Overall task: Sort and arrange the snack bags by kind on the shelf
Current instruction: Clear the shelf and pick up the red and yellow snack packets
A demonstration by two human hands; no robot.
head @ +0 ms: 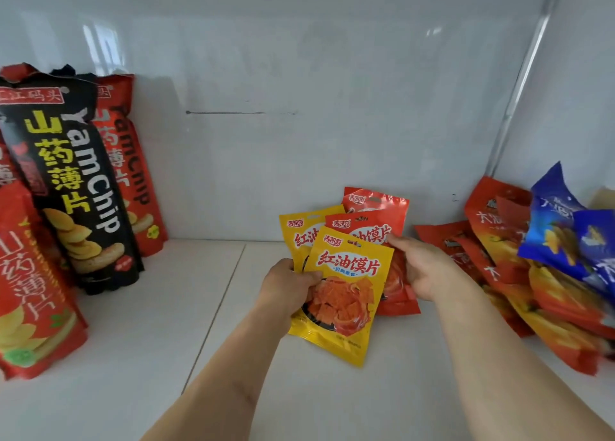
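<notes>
My left hand (287, 289) grips the left edge of two yellow snack bags (346, 294), held upright over the middle of the white shelf (166, 324). Behind them are two red bags of the same snack (376, 221); my right hand (422, 267) holds these from the right, thumb on the front red bag. At the left stand tall yam chip bags, one black (76, 187) between red ones (129, 171), with another red one (30, 284) in front. At the right lies a pile of red-orange bags (499, 240) with blue bags (562, 230) on top.
The shelf's white back wall (299, 107) and right side wall (572, 91) close the space. Bare shelf floor shows between the yam chip bags and my hands.
</notes>
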